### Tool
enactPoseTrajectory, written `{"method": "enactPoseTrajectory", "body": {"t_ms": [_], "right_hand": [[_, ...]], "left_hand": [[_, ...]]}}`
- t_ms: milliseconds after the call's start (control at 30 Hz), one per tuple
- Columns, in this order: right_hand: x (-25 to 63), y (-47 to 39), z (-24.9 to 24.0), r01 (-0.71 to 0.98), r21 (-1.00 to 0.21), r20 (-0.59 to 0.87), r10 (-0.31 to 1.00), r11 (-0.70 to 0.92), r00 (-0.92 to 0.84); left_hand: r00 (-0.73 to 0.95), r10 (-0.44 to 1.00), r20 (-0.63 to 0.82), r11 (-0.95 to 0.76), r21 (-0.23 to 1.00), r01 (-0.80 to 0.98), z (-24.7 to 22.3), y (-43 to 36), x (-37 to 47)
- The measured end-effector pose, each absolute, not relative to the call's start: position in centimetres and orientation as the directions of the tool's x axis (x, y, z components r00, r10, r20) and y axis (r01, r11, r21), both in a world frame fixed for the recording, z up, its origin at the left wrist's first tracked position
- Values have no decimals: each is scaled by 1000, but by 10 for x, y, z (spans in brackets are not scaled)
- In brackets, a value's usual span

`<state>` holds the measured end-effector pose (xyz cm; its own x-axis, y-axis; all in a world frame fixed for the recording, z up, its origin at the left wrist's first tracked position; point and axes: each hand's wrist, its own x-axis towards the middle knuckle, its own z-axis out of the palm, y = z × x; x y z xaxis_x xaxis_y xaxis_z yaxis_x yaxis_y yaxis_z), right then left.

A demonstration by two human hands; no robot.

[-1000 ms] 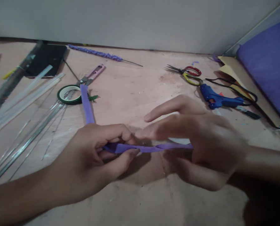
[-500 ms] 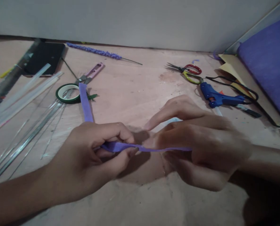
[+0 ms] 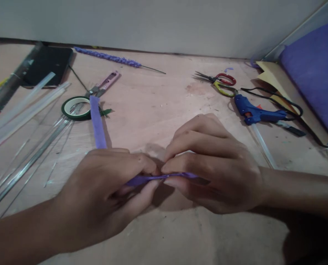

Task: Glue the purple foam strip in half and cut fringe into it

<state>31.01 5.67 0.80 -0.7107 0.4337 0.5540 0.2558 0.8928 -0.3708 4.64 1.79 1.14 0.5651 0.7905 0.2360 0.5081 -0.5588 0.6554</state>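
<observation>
A narrow purple strip (image 3: 98, 127) runs from beside the green tape roll down behind my left hand (image 3: 108, 191) and comes out between my fingers. My left thumb and index finger pinch it at the middle of the view. Right beside them, my right hand (image 3: 208, 165) pinches the same strip between thumb and fingertips, where it looks narrow and creased. Its right end disappears under my right fingers. The green tape roll (image 3: 64, 110) lies flat on the table, touching or close behind the strip's upper end.
Behind lie pink-handled snips (image 3: 108, 82), a black phone (image 3: 49, 66) and a fuzzy purple stem (image 3: 108, 57). Clear sticks (image 3: 23, 114) and thin wires (image 3: 39, 156) spread at left. Scissors (image 3: 221, 84), a blue glue gun (image 3: 260, 113) and a purple bundle (image 3: 315, 70) are at right.
My right fingers, spread and partly blurred before, have closed on the strip next to my left fingertips. Less strip shows between and beyond the hands. The view has shifted slightly.
</observation>
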Motion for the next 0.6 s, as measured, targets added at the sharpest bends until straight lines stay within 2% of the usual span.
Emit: {"method": "enactPoseTrajectory", "body": {"t_ms": [100, 167, 200, 300, 367, 500, 600], "right_hand": [[311, 55, 15, 254, -396, 529, 446, 882, -722], [312, 59, 18, 222, -468, 524, 470, 856, -710], [312, 62, 18, 234, -525, 518, 525, 818, -675], [313, 71, 15, 284, -674, 543, 718, 682, -436], [313, 75, 12, 322, -727, 527, 793, 607, -305], [314, 78, 12, 359, -733, 485, 814, 578, -321], [315, 76, 15, 302, -668, 601, 733, 680, -319]], "left_hand": [[567, 788, 240, -568, 637, 520, 11, 16, 46], [553, 796, 249, -565, 633, 529, 10, 16, 46], [549, 796, 253, -566, 633, 529, 10, 16, 46], [556, 790, 259, -577, 622, 529, 8, 17, 45], [559, 791, 249, -575, 616, 538, 7, 18, 44], [563, 793, 234, -570, 612, 548, 6, 19, 43], [584, 777, 236, -592, 591, 548, 6, 19, 43]]}}
